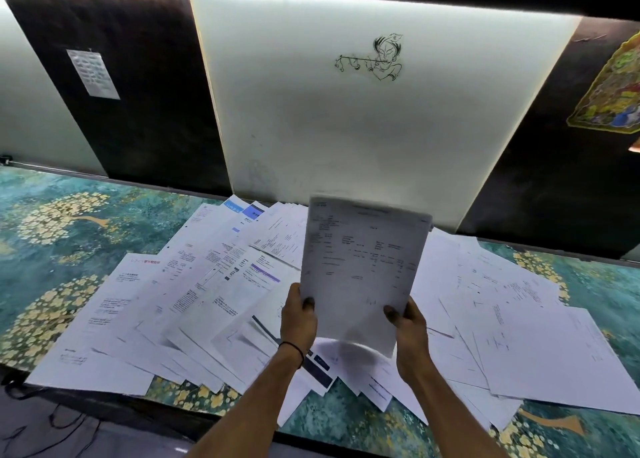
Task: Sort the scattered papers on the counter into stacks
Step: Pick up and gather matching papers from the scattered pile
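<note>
Sheet held up over the scattered papers

The left hand (298, 322) and right hand (408, 329) rise from the near edge of the tabletop (52, 222), each with its fingers closed on a bottom corner of one printed sheet (363, 270), thumbs on the front. The sheet stands nearly upright above the middle of the tabletop, clear of the rest. A dark band (294, 348) circles the left wrist. Beneath and behind, loose papers (180, 305) lie overlapped and fanned from the near edge to the far edge, spreading left and right of the hands. Past the far edge stands a white panel (346, 128) bearing a line drawing (372, 59).
</note>
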